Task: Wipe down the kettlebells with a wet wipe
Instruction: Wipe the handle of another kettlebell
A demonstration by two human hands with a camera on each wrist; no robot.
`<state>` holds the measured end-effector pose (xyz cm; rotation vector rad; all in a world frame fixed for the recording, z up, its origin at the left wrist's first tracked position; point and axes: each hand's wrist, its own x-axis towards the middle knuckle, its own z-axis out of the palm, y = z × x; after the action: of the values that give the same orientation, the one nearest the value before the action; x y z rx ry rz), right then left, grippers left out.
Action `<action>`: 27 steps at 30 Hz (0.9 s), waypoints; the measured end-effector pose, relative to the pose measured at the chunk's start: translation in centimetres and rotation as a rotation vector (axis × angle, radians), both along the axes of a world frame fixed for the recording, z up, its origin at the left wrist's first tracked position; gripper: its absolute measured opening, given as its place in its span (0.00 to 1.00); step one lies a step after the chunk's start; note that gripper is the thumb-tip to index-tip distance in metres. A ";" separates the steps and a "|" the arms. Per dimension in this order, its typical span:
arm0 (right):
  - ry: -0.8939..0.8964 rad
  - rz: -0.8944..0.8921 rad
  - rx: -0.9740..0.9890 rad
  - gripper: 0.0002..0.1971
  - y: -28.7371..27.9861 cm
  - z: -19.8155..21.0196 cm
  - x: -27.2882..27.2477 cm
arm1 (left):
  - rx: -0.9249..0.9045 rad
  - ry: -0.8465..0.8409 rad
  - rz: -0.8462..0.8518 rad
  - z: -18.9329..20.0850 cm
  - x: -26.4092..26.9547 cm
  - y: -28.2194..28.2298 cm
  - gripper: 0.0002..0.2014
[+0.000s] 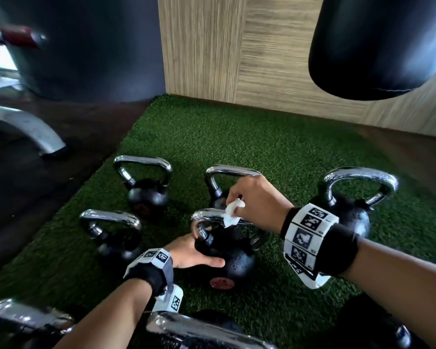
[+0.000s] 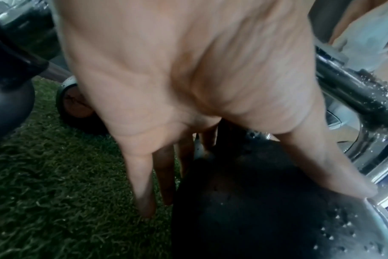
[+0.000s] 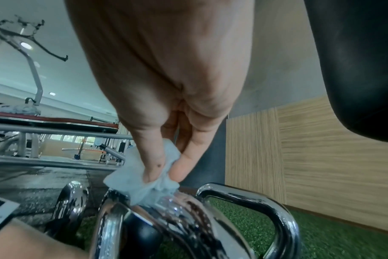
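Kettlebells [image 1: 147, 195]: several, upright on the green turf [image 1: 237, 137], close together but apart. Centre kettlebell [image 1: 233, 258] in hand now, nearest the middle of the head view, just in front of another one.

Progress, as a judgement: mid-wipe on the chrome handle [image 1: 207, 214] of the centre one. Droplets visible on that handle and on the black ball in both wrist views, so probably wetted already over part of its surface. No telling from here which of the others are done: no clear wet marks on them. Likely left: the rest of this handle, perhaps the ball, then any untouched neighbours.

Right hand [image 1: 257, 200]: reaching in from the right, wrist raised, fingers pointing down. Thumb and fingertips pinching the bunched white wet wipe [image 1: 232, 212], pressing its lower edge onto the top bar of the handle.

Left hand [image 1: 191, 253]: low, coming from below, laid against the left side of the ball to steady it. Fingers fairly straight and close together down the far side, thumb stretched across the near face. Holding nothing else.
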<state>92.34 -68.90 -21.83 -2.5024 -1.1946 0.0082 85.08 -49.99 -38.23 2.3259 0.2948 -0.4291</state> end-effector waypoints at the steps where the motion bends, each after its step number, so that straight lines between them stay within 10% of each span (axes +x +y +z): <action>1: -0.002 -0.005 0.011 0.07 0.0 -0.2 0.0 | -0.005 0.000 0.005 0.0 0.0 0.0 0.55; 27: 0.086 -0.364 -0.035 0.11 -6.0 -3.0 1.1 | -0.126 -0.035 0.027 0.2 -0.6 -0.7 0.22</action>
<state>93.47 -74.94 -24.78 -2.6828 -0.6984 0.0424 84.52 -50.64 -38.05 2.2018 0.2740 -0.3827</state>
